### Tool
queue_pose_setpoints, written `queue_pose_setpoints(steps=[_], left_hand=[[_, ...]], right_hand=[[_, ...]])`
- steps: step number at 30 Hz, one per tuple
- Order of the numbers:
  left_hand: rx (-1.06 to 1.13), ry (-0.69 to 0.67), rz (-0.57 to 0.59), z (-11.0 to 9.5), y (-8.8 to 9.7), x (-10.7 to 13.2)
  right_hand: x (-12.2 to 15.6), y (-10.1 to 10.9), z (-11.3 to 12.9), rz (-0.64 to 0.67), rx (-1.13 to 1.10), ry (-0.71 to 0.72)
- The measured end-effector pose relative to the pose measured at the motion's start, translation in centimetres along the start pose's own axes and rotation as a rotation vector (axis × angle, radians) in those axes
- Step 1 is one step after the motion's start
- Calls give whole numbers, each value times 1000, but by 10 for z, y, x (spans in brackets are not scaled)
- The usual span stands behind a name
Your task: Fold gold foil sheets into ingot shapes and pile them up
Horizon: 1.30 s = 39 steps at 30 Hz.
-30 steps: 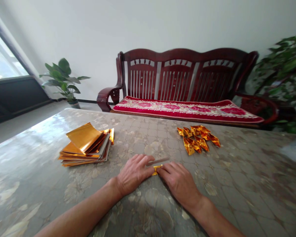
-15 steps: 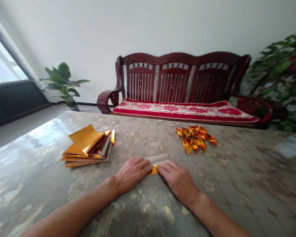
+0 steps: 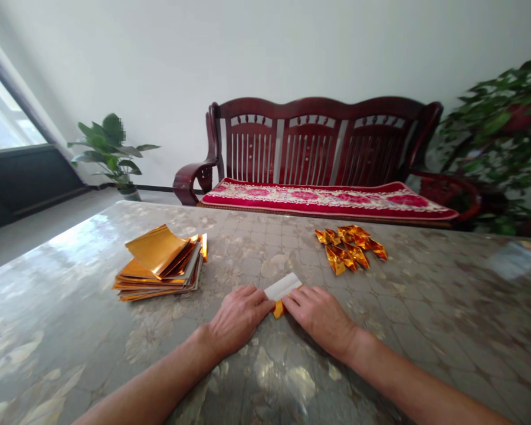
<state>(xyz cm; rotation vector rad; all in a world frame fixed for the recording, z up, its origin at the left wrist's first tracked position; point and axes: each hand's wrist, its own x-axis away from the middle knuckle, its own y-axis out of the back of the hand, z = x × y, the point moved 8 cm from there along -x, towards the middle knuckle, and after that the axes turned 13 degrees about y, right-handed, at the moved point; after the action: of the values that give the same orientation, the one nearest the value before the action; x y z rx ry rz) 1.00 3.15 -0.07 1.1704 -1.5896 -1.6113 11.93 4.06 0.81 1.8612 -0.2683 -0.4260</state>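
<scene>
My left hand (image 3: 238, 320) and my right hand (image 3: 317, 316) lie on the tabletop, fingertips pressing from either side on a small folded piece of gold foil paper (image 3: 281, 294). Its white back faces up and outward, and a gold edge shows beneath it at the fingertips. A stack of gold foil sheets (image 3: 159, 265) sits left of my hands, its top sheet curling up. Beyond my right hand lies a loose heap of folded gold pieces (image 3: 347, 249).
The table has a glossy, patterned grey top (image 3: 425, 307). Behind its far edge stands a dark red wooden bench (image 3: 318, 141) with a red floral cushion (image 3: 323, 199). Potted plants (image 3: 108, 150) stand at both sides, and a window (image 3: 4, 112) is at left.
The folded paper's white side has lifted and widened between my fingers, now angling up to the right. My hands have stayed close around it. The view has shifted slightly.
</scene>
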Motion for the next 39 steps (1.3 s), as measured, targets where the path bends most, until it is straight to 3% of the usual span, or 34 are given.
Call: queue_pose_setpoints(steps=[9, 25, 39], left_hand=[[15, -4, -23, 2, 6, -1], [-27, -4, -132, -4, 4, -6], [84, 99, -176, 8, 4, -2]], right_hand=[[6, -2, 5, -102, 56, -57], [7, 0, 2, -233, -97, -182], [0, 4, 0, -245, -153, -253]])
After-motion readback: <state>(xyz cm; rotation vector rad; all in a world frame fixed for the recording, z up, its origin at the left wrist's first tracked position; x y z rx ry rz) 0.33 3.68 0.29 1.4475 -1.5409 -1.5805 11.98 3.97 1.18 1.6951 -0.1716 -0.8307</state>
